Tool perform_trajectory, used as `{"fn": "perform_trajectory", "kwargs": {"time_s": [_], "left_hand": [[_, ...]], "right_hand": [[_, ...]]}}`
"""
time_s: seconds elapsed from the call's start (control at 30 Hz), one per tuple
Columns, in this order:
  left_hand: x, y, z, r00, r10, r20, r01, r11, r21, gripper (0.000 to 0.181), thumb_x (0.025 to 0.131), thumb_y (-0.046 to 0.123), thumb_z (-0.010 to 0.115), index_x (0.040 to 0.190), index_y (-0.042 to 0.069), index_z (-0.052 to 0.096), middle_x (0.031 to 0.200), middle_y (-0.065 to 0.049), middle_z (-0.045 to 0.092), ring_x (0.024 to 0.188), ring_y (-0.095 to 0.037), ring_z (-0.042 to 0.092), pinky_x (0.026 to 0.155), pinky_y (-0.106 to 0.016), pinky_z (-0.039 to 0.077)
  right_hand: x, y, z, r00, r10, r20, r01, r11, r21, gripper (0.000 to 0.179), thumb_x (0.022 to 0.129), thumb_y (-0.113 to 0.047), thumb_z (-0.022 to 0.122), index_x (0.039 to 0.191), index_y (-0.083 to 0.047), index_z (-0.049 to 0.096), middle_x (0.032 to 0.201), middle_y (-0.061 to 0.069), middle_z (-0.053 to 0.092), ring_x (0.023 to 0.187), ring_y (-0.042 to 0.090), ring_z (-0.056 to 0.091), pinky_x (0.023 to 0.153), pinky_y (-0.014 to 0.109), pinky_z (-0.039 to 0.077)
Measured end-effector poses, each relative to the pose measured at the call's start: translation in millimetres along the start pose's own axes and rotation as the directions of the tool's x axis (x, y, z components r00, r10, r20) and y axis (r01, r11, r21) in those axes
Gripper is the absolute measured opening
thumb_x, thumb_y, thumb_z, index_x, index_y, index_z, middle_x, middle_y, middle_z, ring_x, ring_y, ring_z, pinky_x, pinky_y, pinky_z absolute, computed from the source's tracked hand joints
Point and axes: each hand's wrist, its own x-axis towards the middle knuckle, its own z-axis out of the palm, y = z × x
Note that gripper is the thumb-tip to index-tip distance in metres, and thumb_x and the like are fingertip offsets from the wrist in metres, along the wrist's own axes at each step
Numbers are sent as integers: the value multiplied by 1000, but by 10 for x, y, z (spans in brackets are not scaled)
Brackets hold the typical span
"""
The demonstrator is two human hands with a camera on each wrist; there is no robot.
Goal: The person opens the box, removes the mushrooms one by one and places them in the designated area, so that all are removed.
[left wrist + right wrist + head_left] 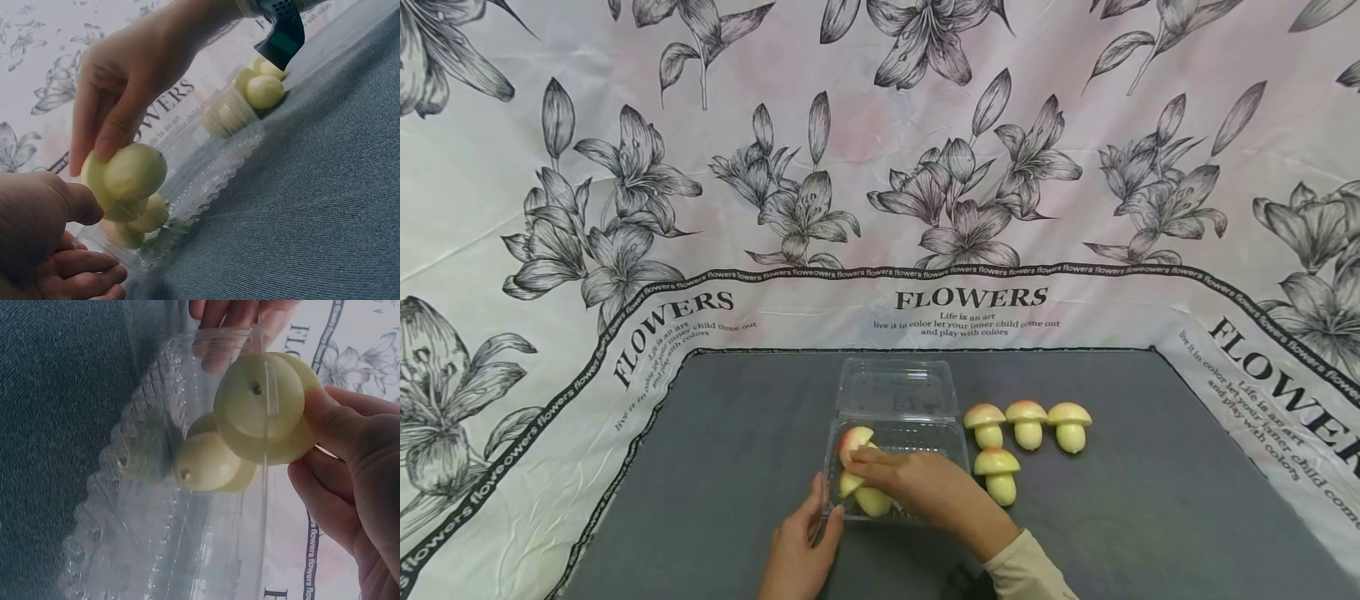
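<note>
My right hand (917, 483) reaches into a clear plastic container (966, 454) and pinches a yellow-green mushroom (874, 501) between thumb and fingers. In the right wrist view the held mushroom (259, 394) shows its rounded stem end toward the camera, partly behind the container's rim. Another mushroom (209, 461), its cap reddish in the head view, lies lower inside the container, at the left. My left hand (801, 537) holds the container's near left corner, thumb along the front and fingers at the left side.
The container's transparent lid (895, 387) is folded back behind it. Several more mushrooms stand to the right: a row of three, including one at the far end (1070, 427), and a single one (997, 477) in front. A flower-printed cloth (805, 308) borders the dark grey tabletop (730, 433).
</note>
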Motion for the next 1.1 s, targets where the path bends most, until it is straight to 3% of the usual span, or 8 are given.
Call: {"fn": "perform_trajectory", "kwargs": {"time_s": [0.17,0.6,0.83,0.93,1.1], "left_hand": [[-7,9,2,1000,1,-4,-1,1000,-8,69,97,38,62,149,0,36,140,-17,50,126,-28,52,103,-40,46],[-22,25,20,1000,5,-12,-5,1000,-13,73,96,43,62,149,0,36,140,-16,51,127,-26,51,105,-40,44],[-40,16,9,1000,16,-17,-16,1000,-1,72,96,40,63,148,-3,37,137,-21,52,126,-31,53,103,-42,46],[-47,17,7,999,19,-30,-19,1000,2,71,96,39,64,147,-3,38,137,-20,53,125,-31,53,102,-42,46],[-39,32,14,999,17,-41,-16,1000,12,69,96,39,64,147,-1,39,136,-18,55,124,-28,55,102,-40,47]], "right_hand": [[-25,8,-45,1000,25,3,-25,999,32,80,79,4,77,147,-28,48,145,-8,50,71,13,69,51,24,54],[-120,69,-94,999,17,-44,-15,999,42,76,78,10,75,143,-23,53,144,-6,53,61,7,63,50,17,50],[-180,83,-117,997,59,-47,-54,994,96,52,93,-9,68,141,-25,55,142,-6,55,64,7,66,49,14,47],[-217,96,-134,996,74,-48,-68,991,112,52,94,-10,67,142,-26,54,143,-7,54,61,5,63,50,13,47],[-281,125,-151,992,94,-78,-79,980,182,50,96,-15,65,143,-27,53,145,-7,52,69,6,67,58,14,52]]}}
